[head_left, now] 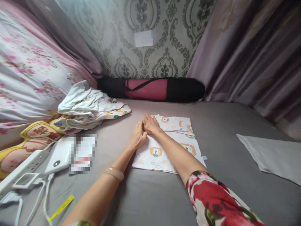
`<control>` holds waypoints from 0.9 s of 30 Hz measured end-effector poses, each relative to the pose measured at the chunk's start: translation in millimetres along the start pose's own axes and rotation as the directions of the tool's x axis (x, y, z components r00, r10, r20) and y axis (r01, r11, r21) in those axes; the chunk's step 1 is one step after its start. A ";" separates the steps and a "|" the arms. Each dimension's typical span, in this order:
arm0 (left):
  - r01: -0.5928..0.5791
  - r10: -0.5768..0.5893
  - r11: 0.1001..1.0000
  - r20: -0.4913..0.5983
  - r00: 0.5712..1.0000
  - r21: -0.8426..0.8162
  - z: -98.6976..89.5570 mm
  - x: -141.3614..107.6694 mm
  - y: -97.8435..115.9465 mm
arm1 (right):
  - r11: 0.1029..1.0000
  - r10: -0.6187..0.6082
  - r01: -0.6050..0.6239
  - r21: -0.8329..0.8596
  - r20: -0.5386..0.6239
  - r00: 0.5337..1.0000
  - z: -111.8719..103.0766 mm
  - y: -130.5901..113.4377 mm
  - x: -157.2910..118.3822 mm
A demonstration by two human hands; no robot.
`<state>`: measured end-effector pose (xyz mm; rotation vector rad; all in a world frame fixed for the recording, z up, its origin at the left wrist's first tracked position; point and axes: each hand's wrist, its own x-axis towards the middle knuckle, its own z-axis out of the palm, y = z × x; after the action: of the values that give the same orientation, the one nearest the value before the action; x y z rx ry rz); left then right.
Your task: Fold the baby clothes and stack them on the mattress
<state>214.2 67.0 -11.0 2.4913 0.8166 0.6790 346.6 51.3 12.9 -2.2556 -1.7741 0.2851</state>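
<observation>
A white piece of clothing [168,160] with a yellow-framed lion print lies folded on the grey sheet, its far part doubled over in a narrower layer. A small tag sticks out at its right edge. My right hand [150,124] rests flat on the far left corner of the folded layer, fingers stretched forward. Close against it, my left hand [138,137] is at the cloth's left edge with its fingers bent together on the fabric. The fold beneath both hands is hidden.
Crumpled light clothes [86,105] lie at the left, beside a yellow cartoon cushion [35,138]. Nearer are a white power bank [58,157], a power strip [30,164] with cables and a yellow strip [61,207]. A black-and-pink long bag [150,89] lines the wall; pale cloth [275,155] lies right.
</observation>
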 end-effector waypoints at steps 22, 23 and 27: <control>-0.161 0.121 0.943 0.150 0.981 0.291 -3.8 -4.0 7.7 | 0.995 -0.004 0.010 0.095 -0.065 0.998 -49.6 107.4 -189.3; -0.203 0.164 0.930 0.148 0.975 0.306 -5.3 -7.4 12.0 | 0.996 -0.013 0.016 0.093 -0.036 0.999 -50.5 107.2 -205.0; -0.454 0.379 0.872 0.335 0.863 0.182 -20.4 -33.4 43.0 | 0.990 -0.088 0.084 0.113 0.034 0.996 -52.4 98.3 -259.4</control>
<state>197.3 19.2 17.4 2.9516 0.2580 0.3359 392.0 -226.8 30.0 -2.1047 -1.8215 0.4026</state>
